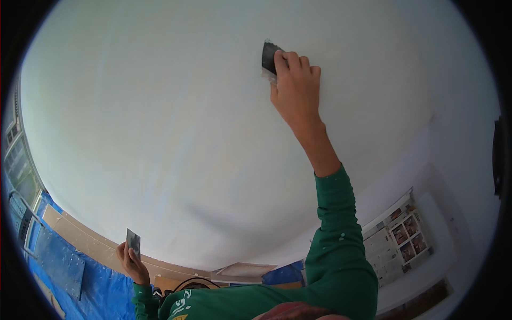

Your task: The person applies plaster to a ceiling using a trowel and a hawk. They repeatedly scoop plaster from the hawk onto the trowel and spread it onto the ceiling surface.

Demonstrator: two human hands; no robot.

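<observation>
A broad white plastered surface [176,106] fills most of the head view. My right hand [300,85] reaches far up over it, fingers closed on a dark putty scraper [270,56]. Pale filler clings to that scraper's edges, and its blade lies against or very close to the white surface. Low at the left, my left hand [133,264] grips a second, grey putty scraper [134,242], held upright and apart from the surface. Green sleeves cover both arms; the one on the right carries small white specks.
Blue plastic sheeting [101,288] hangs at the lower left beside a window [24,168]. Brown board or paper [74,226] runs along the white surface's lower edge. Printed sheets with pictures [402,240] are at the lower right, and a dark object [497,157] sits at the right rim.
</observation>
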